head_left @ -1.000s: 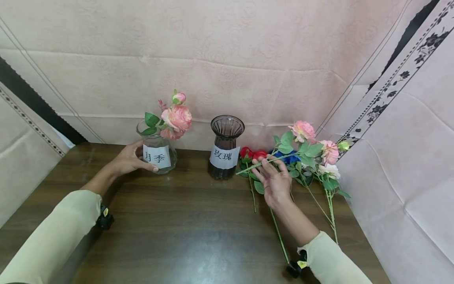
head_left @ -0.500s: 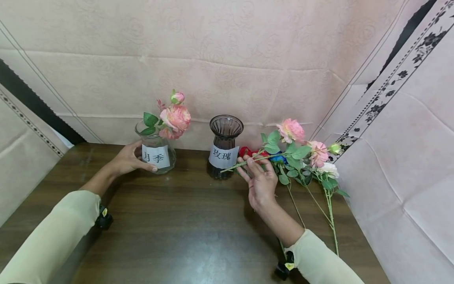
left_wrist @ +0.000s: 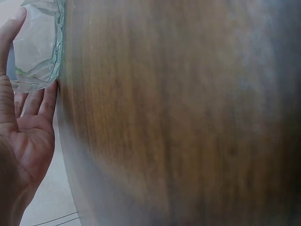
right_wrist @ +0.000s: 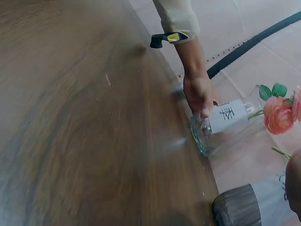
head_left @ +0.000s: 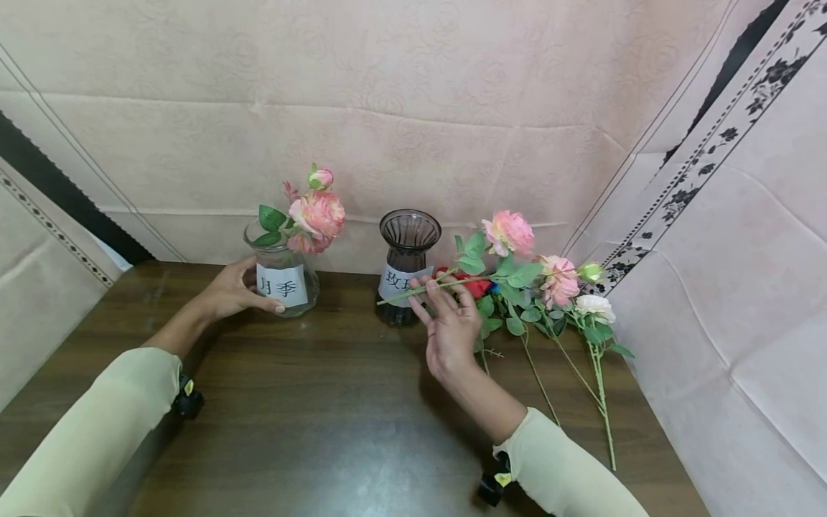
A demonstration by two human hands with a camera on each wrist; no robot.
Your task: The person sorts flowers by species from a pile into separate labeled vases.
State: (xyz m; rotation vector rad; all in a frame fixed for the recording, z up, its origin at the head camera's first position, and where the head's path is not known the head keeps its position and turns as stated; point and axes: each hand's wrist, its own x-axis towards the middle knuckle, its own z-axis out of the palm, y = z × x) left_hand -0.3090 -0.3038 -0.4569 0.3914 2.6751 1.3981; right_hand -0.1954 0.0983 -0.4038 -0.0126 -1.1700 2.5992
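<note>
My left hand (head_left: 226,291) grips the side of a clear glass vase (head_left: 313,289) with a white paper label; thumb and fingers wrap it in the left wrist view. A pink artificial flower (head_left: 316,217) with a bud and leaves stands in that vase, leaning right. My right hand (head_left: 452,334) pinches the stem of another pink artificial flower spray (head_left: 509,233), blooms to the right, cut end pointing left. That stem end overlaps the labelled front of a dark glass vase (head_left: 410,233) in the head view. The right wrist view shows only part of my right hand (right_wrist: 294,181).
On the right of the wooden table (head_left: 291,424) lie more artificial flowers: a white one (head_left: 596,309), a red one (head_left: 477,287) and a blue one, partly hidden behind the held spray. A pale cloth wall (head_left: 388,93) rises along the table's back edge.
My right hand has carried the pink flower spray leftward, from over the lying flowers to the front of the dark vase. My left hand keeps its hold on the clear vase.
</note>
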